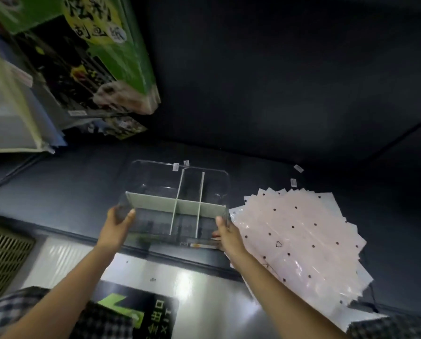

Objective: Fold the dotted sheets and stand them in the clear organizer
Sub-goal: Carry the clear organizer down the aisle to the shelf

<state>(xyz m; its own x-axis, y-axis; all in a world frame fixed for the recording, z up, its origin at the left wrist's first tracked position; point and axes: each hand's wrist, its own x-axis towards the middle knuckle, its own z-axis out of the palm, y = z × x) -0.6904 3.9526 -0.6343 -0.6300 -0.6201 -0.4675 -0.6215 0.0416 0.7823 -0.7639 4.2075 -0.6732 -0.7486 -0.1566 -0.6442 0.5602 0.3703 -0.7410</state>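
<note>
Both hands grip the clear organizer: left hand, right hand, probably to square it on the bench. Dotted sheets lie fanned just beside, unfolded.

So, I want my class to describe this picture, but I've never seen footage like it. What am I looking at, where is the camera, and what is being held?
There is no machine here: a person wears a camera on the head, so the one view looks forward and down at their own arms. The left hand and right hand grip the near corners of a clear organizer with pale dividers, fingers curled round its walls, on a dark table. To its right lies a fanned stack of pink dotted sheets, all flat and unfolded. Packaged goods hang at upper left, too blurred to read.
</note>
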